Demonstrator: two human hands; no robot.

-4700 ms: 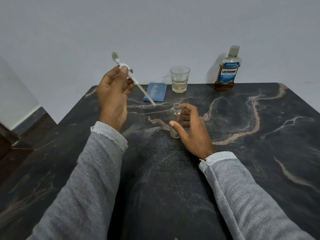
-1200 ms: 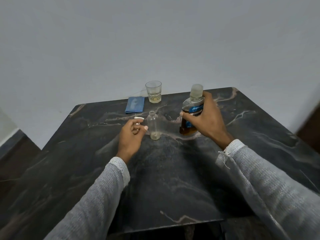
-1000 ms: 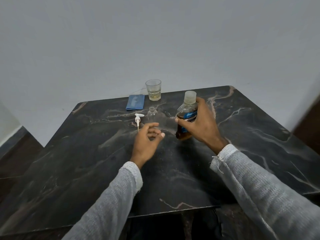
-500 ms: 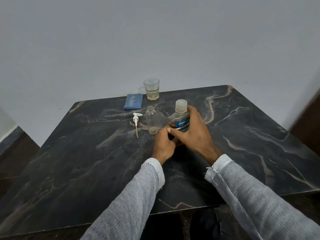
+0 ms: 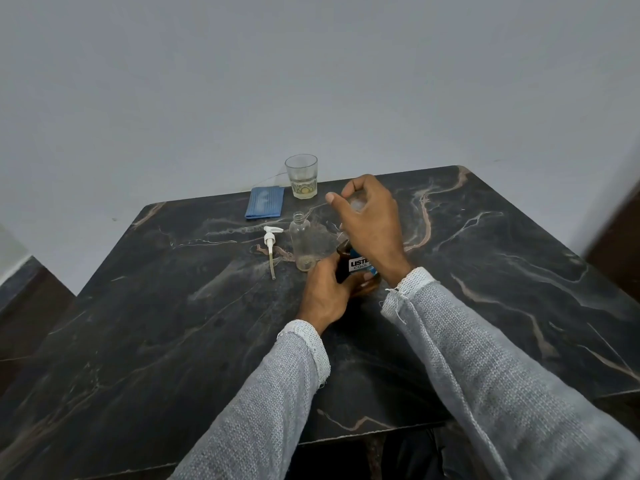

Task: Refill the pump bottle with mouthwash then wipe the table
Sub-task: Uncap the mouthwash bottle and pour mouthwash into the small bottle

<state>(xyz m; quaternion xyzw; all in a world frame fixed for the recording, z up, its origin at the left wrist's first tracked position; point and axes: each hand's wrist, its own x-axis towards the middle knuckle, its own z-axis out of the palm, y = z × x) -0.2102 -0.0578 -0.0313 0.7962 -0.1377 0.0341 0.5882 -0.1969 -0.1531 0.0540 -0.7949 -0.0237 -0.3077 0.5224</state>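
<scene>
The mouthwash bottle, amber liquid with a blue and white label, stands on the dark marble table. My left hand grips its lower body. My right hand is curled over its top, fingers around the pale cap. Just left of it stands the small clear pump bottle, uncapped and nearly empty. Its white pump head with dip tube lies flat on the table further left.
A folded blue cloth lies at the table's back edge, next to a drinking glass with a little yellowish liquid. A grey wall rises behind. The table's front edge is close to my body.
My right hand slid from the mouthwash bottle's side up onto its cap. My left hand stayed gripping the lower body. The bottle now stands close to the pump bottle.
</scene>
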